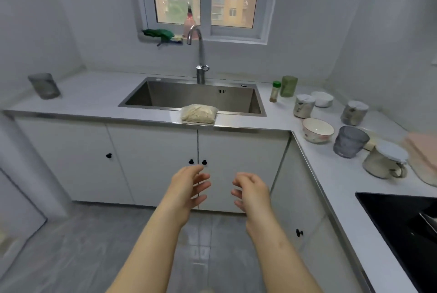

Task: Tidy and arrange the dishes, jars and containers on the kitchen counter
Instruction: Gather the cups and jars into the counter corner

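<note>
Spice jar (275, 91): small, green cap; label too blurred to read. Upright on the counter (94, 99), just right of the sink's (189, 94) back right corner.
Green jar (288, 86): translucent, upright, just beside the spice jar on the side away from the sink.
Covered cup (304, 106): pale lid, dark print unreadable; right of the sink, past the spice jar.
White bowl (322, 99): just behind that cup, farther from the sink.
Second covered cup (354, 113): farther right of the sink, standing alone.
Patterned bowl (317, 130): mouth up, right of the sink's front right corner.
Grey tumbler (350, 142): ribbed, just beyond the patterned bowl from the sink.
Covered mug (384, 161): handled, lidded; farthest right of the sink in this row.
Far tumbler (44, 86): grey, well left of the sink, by the wall.
Bag of pale dry food (199, 113): on the sink's front rim.
Left hand (186, 185): empty, fingers loosely spread, palm turned inward; below the sink, before the cabinet doors (151, 162).
Right hand (251, 191): empty, fingers loosely curled, palm facing the left hand.
Faucet (200, 56): behind the sink, centre.
Pink cloth (423, 158): beyond the covered mug from the sink.
</note>
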### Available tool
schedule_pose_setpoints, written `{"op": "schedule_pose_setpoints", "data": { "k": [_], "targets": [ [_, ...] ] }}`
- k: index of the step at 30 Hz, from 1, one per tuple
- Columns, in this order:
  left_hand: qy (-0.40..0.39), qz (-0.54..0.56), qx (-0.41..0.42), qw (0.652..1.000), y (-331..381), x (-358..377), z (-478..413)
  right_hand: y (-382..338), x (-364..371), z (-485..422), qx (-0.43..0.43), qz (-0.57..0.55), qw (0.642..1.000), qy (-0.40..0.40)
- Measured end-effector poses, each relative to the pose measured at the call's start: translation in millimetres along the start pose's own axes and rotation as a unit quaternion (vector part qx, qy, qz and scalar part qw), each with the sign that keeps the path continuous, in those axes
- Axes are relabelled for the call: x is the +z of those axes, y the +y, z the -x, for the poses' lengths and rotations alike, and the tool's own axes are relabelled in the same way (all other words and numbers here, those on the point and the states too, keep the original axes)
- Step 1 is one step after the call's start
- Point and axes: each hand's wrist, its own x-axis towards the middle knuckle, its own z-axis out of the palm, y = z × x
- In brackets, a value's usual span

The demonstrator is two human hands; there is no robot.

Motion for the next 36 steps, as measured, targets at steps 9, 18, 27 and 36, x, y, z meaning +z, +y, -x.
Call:
{"op": "schedule_pose_setpoints", "data": {
  "k": [9, 18, 27, 36],
  "targets": [
    [0.059, 0.004, 0.045, 0.997, 92, -17, -136, -50, 113, -140, -0.001, 0.024, 0.995, -0.102],
    [0.184, 0.052, 0.059, 0.98, 158, -98, -235, -75, 246, -223, 0.017, 0.075, 0.972, -0.222],
    [0.223, 0.1, 0.062, 0.968, 221, -207, -320, -87, 388, -276, 0.016, 0.102, 0.965, -0.242],
    [0.274, 0.086, 0.072, 0.955, 300, -340, -381, -94, 573, -282, 0.015, 0.117, 0.943, -0.311]
  ]
}}
